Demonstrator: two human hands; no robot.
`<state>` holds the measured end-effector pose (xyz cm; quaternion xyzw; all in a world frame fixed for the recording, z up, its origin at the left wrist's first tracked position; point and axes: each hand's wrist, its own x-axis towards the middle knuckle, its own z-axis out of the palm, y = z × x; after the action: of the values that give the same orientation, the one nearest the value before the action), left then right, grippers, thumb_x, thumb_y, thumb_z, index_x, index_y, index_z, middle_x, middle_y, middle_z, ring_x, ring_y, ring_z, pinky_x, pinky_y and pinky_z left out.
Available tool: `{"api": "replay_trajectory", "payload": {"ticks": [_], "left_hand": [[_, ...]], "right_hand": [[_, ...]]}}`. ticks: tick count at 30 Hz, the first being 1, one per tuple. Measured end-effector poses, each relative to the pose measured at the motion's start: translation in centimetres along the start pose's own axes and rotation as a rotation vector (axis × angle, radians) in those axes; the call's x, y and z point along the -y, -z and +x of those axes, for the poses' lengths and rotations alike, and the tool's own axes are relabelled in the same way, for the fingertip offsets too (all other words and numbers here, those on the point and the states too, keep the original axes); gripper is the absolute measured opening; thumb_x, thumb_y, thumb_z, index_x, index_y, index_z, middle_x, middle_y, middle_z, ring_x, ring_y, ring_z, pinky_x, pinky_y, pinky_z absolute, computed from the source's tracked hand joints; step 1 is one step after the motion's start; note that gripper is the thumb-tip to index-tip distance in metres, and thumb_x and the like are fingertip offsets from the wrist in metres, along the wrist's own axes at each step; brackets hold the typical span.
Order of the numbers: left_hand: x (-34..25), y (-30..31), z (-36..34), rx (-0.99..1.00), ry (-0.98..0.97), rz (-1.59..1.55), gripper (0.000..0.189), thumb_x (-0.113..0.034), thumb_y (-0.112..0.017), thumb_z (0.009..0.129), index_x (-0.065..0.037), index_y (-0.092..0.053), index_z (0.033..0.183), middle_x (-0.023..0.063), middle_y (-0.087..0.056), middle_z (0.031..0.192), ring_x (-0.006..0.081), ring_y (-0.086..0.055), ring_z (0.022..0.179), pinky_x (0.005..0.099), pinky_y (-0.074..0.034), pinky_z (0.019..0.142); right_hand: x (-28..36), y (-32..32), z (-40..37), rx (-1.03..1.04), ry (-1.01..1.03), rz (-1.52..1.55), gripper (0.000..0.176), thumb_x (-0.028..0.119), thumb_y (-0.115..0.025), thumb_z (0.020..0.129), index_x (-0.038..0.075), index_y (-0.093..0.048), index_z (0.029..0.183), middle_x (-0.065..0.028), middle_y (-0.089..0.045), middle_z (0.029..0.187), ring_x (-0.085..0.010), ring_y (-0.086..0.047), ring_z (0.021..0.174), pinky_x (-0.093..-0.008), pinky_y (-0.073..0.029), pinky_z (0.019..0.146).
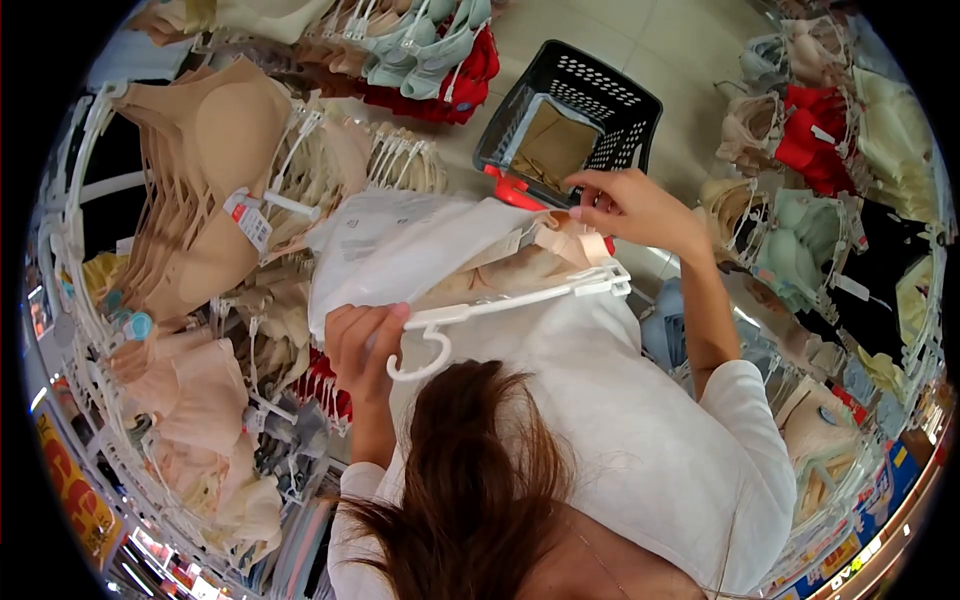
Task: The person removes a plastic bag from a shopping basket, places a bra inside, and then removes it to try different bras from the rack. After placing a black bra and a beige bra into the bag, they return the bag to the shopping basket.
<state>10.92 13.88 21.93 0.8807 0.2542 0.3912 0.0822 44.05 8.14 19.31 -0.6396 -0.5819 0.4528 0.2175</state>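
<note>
— What's in the hands over there?

— A white hanger (520, 298) with a peach bra (548, 258) on it, held level just in front of the person's chest.

— Who's got which end?

— The left hand (365, 345) has the hook end. Its fingers (378, 322) are curled shut round the bar, right where the hook starts. The hook itself curls out below the knuckles, towards the hair.

— And the other hand?

— The right hand (630, 205) is up at the far end, above the hanger's clip. Its fingers (590, 192) are pressed together on the bra's upper edge, so the fabric sits under the fingertips and the bar runs just below the palm.

— So the bra's between the two hands?

— Yes, strung between them. A white cloth (400, 250) bunches beside it on the left-hand side, touching it. I can't tell whether that cloth hangs from the same hanger.

— Anything round about?

— A black basket (620, 100) stands on the floor (600, 30) just beyond the right hand, with something tan inside. A rack (75, 230) full of beige bras curves along the left, and more in red, green and cream hang on the right.
</note>
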Motion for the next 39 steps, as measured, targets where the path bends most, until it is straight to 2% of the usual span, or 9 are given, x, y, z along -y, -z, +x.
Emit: {"api": "replay_trajectory", "payload": {"ticks": [2, 3, 8, 12, 16, 24, 28, 34, 39], "left_hand": [[0.0, -0.4, 0.0, 0.038, -0.048, 0.004, 0.037, -0.001, -0.069, 0.057, -0.006, -0.067, 0.093, 0.0059, -0.058, 0.082, 0.0207, -0.055, 0.071, 0.0337, -0.043, 0.060], [0.0, -0.4, 0.0, 0.042, -0.042, 0.003, 0.034, 0.001, -0.068, 0.059, -0.005, -0.067, 0.093, 0.0055, -0.059, 0.083, 0.0209, -0.055, 0.071, 0.0333, -0.043, 0.060], [0.4, -0.3, -0.2, -0.034, -0.002, 0.001, 0.032, 0.007, -0.066, 0.063, -0.006, -0.068, 0.092, 0.0052, -0.058, 0.081, 0.0213, -0.054, 0.071, 0.0333, -0.044, 0.061], [0.8, -0.4, -0.6, -0.082, 0.138, -0.005, 0.032, 0.012, -0.063, 0.066, -0.007, -0.068, 0.092, 0.0055, -0.057, 0.080, 0.0226, -0.054, 0.070, 0.0338, -0.045, 0.062], [1.8, -0.5, -0.8, -0.095, 0.191, 0.026, 0.030, 0.012, -0.064, 0.066, -0.001, -0.067, 0.093, 0.0080, -0.057, 0.079, 0.0232, -0.054, 0.070, 0.0327, -0.045, 0.062], [2.5, -1.0, -0.6, -0.170, 0.194, 0.055, 0.023, 0.013, -0.063, 0.071, 0.003, -0.066, 0.091, 0.0097, -0.057, 0.076, 0.0223, -0.054, 0.066, 0.0301, -0.043, 0.058], [2.8, -1.0, -0.6, -0.159, 0.211, 0.058, 0.024, 0.014, -0.062, 0.071, 0.004, -0.066, 0.092, 0.0111, -0.059, 0.078, 0.0233, -0.055, 0.068, 0.0304, -0.045, 0.060], [3.6, -0.5, -0.6, -0.044, 0.271, 0.003, 0.026, 0.013, -0.063, 0.070, 0.001, -0.065, 0.093, 0.0135, -0.062, 0.088, 0.0257, -0.057, 0.072, 0.0317, -0.047, 0.064], [3.3, 0.0, 1.9, 0.243, 0.186, 0.006, 0.027, 0.008, -0.065, 0.073, -0.003, -0.065, 0.098, 0.0105, -0.061, 0.091, 0.0235, -0.057, 0.072, 0.0284, -0.045, 0.060]], "right_hand": [[0.0, -0.2, 0.0, 0.104, -0.083, -0.055, 0.031, 0.021, -0.060, 0.084, -0.003, -0.060, 0.102, -0.0114, -0.063, 0.072, -0.0173, -0.059, 0.060, -0.0278, -0.048, 0.058], [-0.3, -0.1, 0.0, 0.042, 0.017, -0.051, 0.026, 0.018, -0.058, 0.085, -0.003, -0.060, 0.099, -0.0083, -0.061, 0.064, -0.0140, -0.057, 0.057, -0.0264, -0.047, 0.056], [-0.9, 1.3, -0.3, -0.021, -0.043, 0.089, 0.019, 0.013, -0.055, 0.088, -0.002, -0.061, 0.099, -0.0048, -0.062, 0.071, -0.0077, -0.055, 0.060, -0.0231, -0.046, 0.054], [-0.9, 1.5, -0.8, 0.103, -0.108, 0.227, 0.019, 0.012, -0.052, 0.089, -0.002, -0.060, 0.100, -0.0033, -0.062, 0.075, -0.0065, -0.056, 0.061, -0.0223, -0.047, 0.055], [-1.0, 1.0, 0.2, 0.110, -0.105, 0.273, 0.020, 0.011, -0.052, 0.088, -0.002, -0.060, 0.101, -0.0041, -0.063, 0.075, -0.0062, -0.057, 0.062, -0.0216, -0.048, 0.054], [-1.4, 1.0, 1.9, -0.038, -0.037, 0.218, 0.022, 0.010, -0.052, 0.087, -0.003, -0.059, 0.102, -0.0056, -0.064, 0.074, -0.0085, -0.058, 0.056, -0.0228, -0.049, 0.051], [-2.4, -0.3, 4.1, 0.006, -0.058, 0.145, 0.018, 0.008, -0.053, 0.083, -0.005, -0.061, 0.091, -0.0070, -0.063, 0.067, -0.0106, -0.059, 0.052, -0.0227, -0.049, 0.051], [-1.1, 0.7, 5.2, -0.170, 0.001, 0.176, 0.014, 0.008, -0.056, 0.078, -0.004, -0.062, 0.079, -0.0068, -0.061, 0.061, -0.0102, -0.059, 0.051, -0.0230, -0.048, 0.052], [2.0, 3.1, 4.7, -0.309, 0.116, -0.101, 0.014, 0.011, -0.060, 0.079, -0.002, -0.064, 0.081, -0.0052, -0.060, 0.062, -0.0096, -0.056, 0.052, -0.0224, -0.046, 0.053]]}}
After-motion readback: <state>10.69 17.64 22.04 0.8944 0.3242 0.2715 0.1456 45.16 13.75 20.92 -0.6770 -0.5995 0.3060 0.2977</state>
